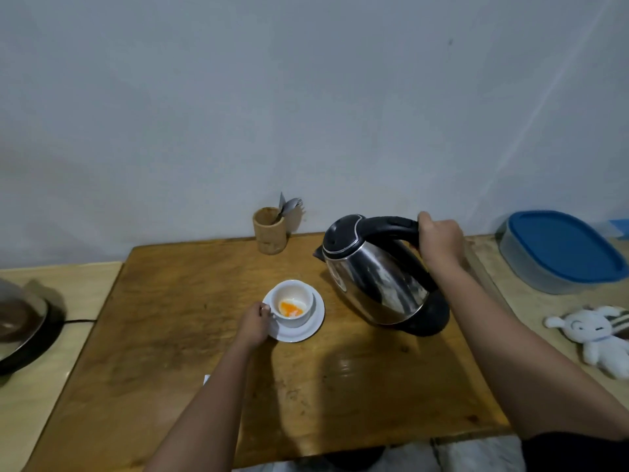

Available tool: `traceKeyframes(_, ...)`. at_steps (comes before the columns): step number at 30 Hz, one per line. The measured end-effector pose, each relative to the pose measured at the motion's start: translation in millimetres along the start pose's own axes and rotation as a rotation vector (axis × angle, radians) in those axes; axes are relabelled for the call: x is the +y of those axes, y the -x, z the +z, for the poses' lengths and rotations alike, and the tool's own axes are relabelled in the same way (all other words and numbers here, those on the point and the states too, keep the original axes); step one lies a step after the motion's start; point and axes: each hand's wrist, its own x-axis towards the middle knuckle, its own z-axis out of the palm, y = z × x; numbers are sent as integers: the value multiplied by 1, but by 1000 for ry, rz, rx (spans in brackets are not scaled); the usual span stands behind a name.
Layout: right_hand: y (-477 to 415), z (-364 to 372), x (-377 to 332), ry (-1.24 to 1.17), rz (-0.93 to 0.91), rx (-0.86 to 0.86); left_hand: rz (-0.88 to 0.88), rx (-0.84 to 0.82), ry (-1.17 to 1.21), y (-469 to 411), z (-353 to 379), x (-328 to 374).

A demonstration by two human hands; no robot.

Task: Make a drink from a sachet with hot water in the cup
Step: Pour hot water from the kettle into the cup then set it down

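A white cup (293,303) stands on a white saucer (315,321) in the middle of the wooden table (190,335). Orange powder with a little liquid lies in the cup's bottom. My left hand (254,324) grips the cup's handle at its left side. A steel electric kettle (374,277) with a black lid and handle tilts left, its spout pointing toward the cup, its base edge above the black kettle stand (432,318). My right hand (440,240) is closed around the kettle's handle. No water stream is visible.
A wooden holder (269,235) with cutlery stands against the wall behind the cup. A blue-lidded container (561,250) and a white plush toy (595,338) sit at the right. A round appliance (20,321) with a cord is at the left.
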Motion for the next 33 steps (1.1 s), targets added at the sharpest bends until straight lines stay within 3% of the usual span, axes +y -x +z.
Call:
traceKeyframes(20,24,33,-26,251,-242,-132,34,-158,-123,-5,-15,2)
traceKeyframes(33,34,42,-34,338,-381,-165,22,-93,-55,-4,-11,0)
